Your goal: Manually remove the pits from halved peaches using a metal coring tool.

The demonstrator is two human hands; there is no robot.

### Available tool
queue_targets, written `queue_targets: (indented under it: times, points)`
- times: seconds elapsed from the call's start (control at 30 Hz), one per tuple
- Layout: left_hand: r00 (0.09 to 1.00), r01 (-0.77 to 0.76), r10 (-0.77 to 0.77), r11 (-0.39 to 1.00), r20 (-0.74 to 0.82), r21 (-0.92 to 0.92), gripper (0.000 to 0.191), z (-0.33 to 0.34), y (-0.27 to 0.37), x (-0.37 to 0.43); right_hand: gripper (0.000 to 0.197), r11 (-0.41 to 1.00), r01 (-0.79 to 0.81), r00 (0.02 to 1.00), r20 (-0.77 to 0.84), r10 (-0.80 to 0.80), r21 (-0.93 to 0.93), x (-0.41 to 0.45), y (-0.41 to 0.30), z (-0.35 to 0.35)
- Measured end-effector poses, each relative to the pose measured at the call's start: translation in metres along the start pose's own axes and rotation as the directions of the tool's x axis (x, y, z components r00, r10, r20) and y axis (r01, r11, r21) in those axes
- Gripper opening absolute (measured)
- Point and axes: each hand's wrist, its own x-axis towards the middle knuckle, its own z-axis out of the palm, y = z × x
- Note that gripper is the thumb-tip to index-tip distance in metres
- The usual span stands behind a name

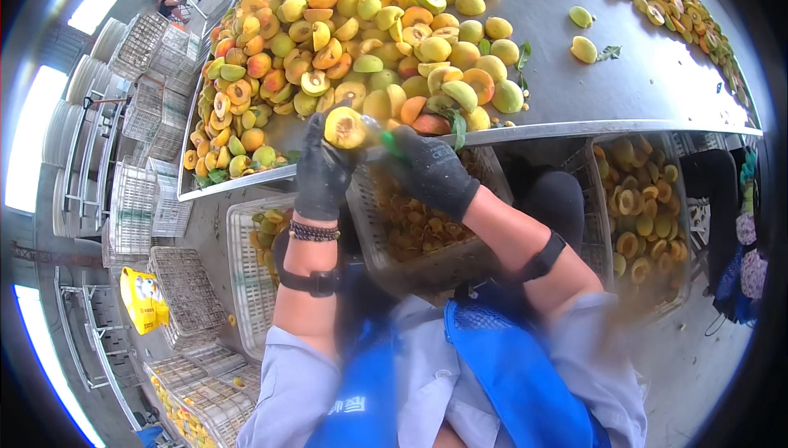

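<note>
Gloved in black, my left hand (325, 168) holds a halved yellow peach or similar stone fruit (345, 128), its cut face with the brown pit area turned up. My right hand (431, 168), in a black glove too, grips a small tool with a green handle (390, 141). The tool's blurred front end is at the right side of the fruit half; its exact shape cannot be told. Both hands are over the metal table's near edge (529, 132). Just beyond them lies a large heap of whole and halved fruit (369, 35).
Below the table edge stand plastic crates of fruit pieces, one between my arms (431, 257), one at left (246, 288), one at right (609, 251). Stacked crates (132, 201) and a yellow bag (143, 300) are further left. Another person's legs (714, 201) are at right; a person sits far back left (169, 1).
</note>
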Motion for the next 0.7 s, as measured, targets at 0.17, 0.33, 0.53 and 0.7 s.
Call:
queue_targets:
  times: [0.17,0.33,0.53,0.7]
  points:
    - [0.991,0.087,-0.1,0.986,-0.091,-0.145,0.041,0.038,0.012,-0.019,0.02,0.991,0.095,0.992,-0.07,-0.102,-0.096,-0.008,0.017,0.011]
    - [0.8,-0.386,0.6,0.515,0.0,0.765,0.037,0.047,-0.009,-0.027,0.019,0.947,0.089,0.996,0.053,-0.077,-0.308,-0.009,0.027,0.029]
    - [0.857,-0.213,0.468,0.704,-0.217,0.678,0.035,0.074,0.012,-0.035,0.017,0.994,0.073,0.981,0.172,-0.086,0.083,-0.01,0.006,0.003]
    - [0.851,-0.178,0.469,0.682,-0.237,0.709,0.036,0.076,0.005,-0.036,0.015,0.991,0.133,0.963,0.232,-0.133,0.019,-0.01,0.013,0.004]
